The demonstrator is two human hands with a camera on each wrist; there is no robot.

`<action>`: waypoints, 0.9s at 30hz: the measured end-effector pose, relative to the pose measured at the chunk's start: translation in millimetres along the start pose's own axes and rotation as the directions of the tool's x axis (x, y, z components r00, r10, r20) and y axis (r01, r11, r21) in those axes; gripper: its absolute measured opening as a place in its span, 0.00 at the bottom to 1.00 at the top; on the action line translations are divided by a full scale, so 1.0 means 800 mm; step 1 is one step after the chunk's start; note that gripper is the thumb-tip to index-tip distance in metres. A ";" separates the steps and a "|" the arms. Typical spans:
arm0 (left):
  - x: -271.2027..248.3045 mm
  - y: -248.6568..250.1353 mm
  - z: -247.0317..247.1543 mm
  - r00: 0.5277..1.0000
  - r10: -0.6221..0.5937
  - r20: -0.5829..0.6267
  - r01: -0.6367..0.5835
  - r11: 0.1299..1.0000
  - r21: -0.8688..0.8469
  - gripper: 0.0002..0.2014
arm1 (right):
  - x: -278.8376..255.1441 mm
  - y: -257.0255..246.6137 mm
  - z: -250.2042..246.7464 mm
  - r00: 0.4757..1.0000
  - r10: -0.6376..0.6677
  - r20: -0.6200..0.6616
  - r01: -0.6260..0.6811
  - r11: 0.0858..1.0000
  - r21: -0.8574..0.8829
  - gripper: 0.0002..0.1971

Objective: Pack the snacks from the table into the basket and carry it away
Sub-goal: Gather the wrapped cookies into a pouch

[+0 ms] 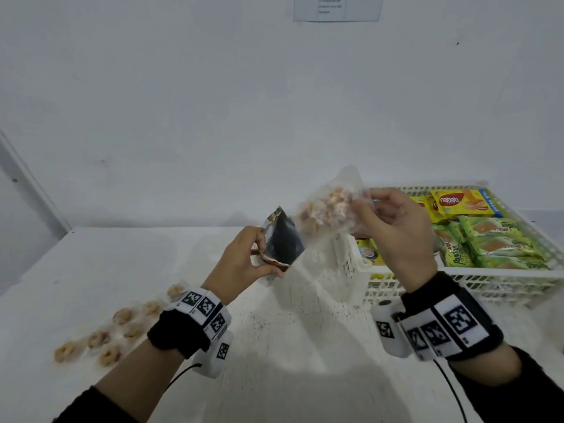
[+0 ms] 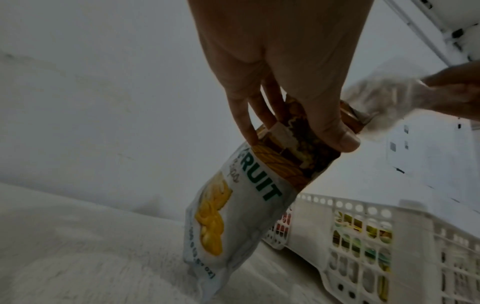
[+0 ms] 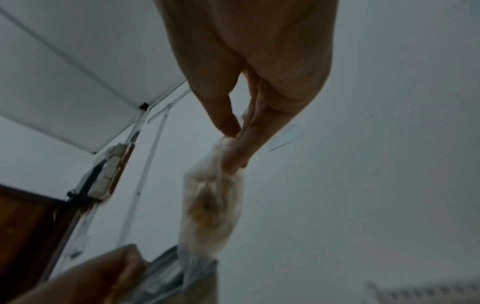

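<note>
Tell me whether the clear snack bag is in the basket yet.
Out. The right hand pinches the clear bag in the air, left of the basket, beside the pouch in the left hand.

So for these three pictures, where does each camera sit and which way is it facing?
Head: on the head, looking forward and down at the table and basket; both hands show.
Left wrist: along the left hand gripping the fruit pouch.
Right wrist: along the right hand, angled up at wall and ceiling, pinching the clear snack bag.
Shared: both wrist views show pouch and bag.
</note>
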State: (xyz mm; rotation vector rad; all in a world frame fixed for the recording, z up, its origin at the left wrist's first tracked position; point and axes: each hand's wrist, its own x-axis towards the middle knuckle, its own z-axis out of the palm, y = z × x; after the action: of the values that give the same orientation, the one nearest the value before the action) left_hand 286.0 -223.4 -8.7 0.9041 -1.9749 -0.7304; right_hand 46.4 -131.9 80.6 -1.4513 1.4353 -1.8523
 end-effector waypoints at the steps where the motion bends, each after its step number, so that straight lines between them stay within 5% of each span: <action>1: 0.001 0.002 0.002 1.000 0.007 -0.007 -0.007 1.000 0.005 0.26 | 0.000 -0.004 0.005 1.000 -0.016 -0.012 0.016 1.000 0.006 0.02; 6: 0.002 0.007 0.011 0.999 -0.008 -0.048 0.008 1.000 0.011 0.29 | -0.008 -0.004 0.029 0.993 -0.066 0.098 0.084 0.977 -0.195 0.03; 10: -0.002 0.010 0.016 0.998 0.034 -0.061 -0.032 0.999 0.037 0.26 | 0.002 -0.010 0.038 0.992 -0.118 0.048 0.127 0.958 -0.257 0.05; 14: -0.004 0.008 0.011 0.994 0.073 -0.083 -0.065 0.994 0.090 0.25 | 0.016 -0.007 0.027 0.998 -0.047 -0.037 0.038 0.978 -0.204 0.06; 19: -0.002 -0.006 -0.011 0.994 0.062 -0.094 -0.046 0.986 0.163 0.24 | 0.001 0.015 0.021 0.999 0.041 0.013 -0.037 0.973 -0.228 0.09; 23: -0.005 0.000 0.000 0.997 0.072 -0.028 -0.065 0.977 0.205 0.24 | -0.001 0.005 0.032 0.997 0.056 0.057 -0.052 0.996 -0.078 0.14; 25: -0.005 0.009 0.005 0.997 0.080 -0.021 -0.074 0.973 0.217 0.24 | 0.000 0.003 0.032 0.994 0.060 0.093 -0.049 0.991 -0.122 0.21; 27: 0.004 0.008 -0.009 0.995 0.056 -0.088 -0.036 0.976 0.214 0.23 | -0.004 0.014 0.032 0.985 0.116 0.128 -0.086 0.972 -0.221 0.17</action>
State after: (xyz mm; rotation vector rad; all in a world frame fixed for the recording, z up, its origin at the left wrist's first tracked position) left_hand 289.0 -223.7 1.0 0.9959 -2.0086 -0.4479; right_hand 67.1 -146.6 67.6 -1.5423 1.6468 -1.5411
